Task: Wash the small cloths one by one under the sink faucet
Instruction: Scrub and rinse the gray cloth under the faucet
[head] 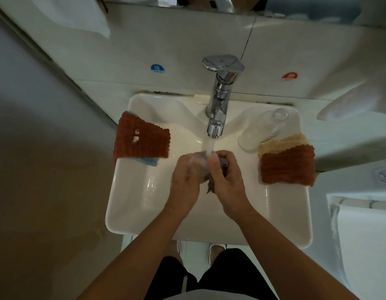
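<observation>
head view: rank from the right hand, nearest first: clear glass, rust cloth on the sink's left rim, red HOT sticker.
From the right hand:
1. clear glass, back right of the sink, lying tipped.
2. rust cloth, draped over the left rim.
3. HOT sticker, up on the wall, right of the faucet.

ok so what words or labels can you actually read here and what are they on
"COLD": blue round sticker on the wall tile left of the faucet; the character above the word is too blurred to read.
"HOT": red round sticker on the tile to the faucet's right; its character is also unreadable.
Crossed-circle sign at the right edge: no legible words.
Glass: faint markings, unreadable.
</observation>
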`<state>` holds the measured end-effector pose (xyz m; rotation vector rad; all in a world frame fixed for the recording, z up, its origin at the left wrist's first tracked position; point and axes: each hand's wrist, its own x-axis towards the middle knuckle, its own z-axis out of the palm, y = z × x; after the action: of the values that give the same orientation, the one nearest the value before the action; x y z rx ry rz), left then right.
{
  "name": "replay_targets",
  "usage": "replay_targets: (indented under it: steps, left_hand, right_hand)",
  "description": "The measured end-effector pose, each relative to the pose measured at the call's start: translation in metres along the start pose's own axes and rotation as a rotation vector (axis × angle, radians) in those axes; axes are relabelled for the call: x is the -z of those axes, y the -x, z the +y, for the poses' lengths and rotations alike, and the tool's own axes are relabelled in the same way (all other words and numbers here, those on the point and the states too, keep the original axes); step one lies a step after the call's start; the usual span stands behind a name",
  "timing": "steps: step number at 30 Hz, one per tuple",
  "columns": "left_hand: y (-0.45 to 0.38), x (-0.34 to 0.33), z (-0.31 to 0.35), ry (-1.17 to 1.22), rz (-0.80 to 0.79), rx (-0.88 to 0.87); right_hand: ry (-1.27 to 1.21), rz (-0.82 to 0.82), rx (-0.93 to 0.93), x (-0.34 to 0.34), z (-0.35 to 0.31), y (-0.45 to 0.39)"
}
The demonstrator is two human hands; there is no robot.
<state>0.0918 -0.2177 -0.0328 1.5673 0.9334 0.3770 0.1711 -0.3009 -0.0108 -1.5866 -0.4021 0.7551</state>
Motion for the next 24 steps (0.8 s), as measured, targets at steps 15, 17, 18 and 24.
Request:
replay_targets:
  steps: [15, 17, 18, 24]
  left_hand:
    - [0.007, -0.017, 0.018, 0.316, 0.045, 0.285]
    - [-0.005, -0.009, 0.025, 0.297, 0.066, 0.255]
    - [-0.009, -0.007, 0.026, 0.303, 0.087, 0.279]
    - [0.003, -0.005, 0.012, 0.653, -0.035, 0.285]
  right_hand:
    - [0.075, 0.063, -0.015, -0.015, 0.003, -0.003]
    - [0.157, -0.042, 0.055, -0.019, 0.006, 0.004]
    - [0.185, -0.116, 0.068, -0.018, 0.009, 0.006]
    - [-0.165, 0.179, -0.143, 0.003, 0.005, -0.014]
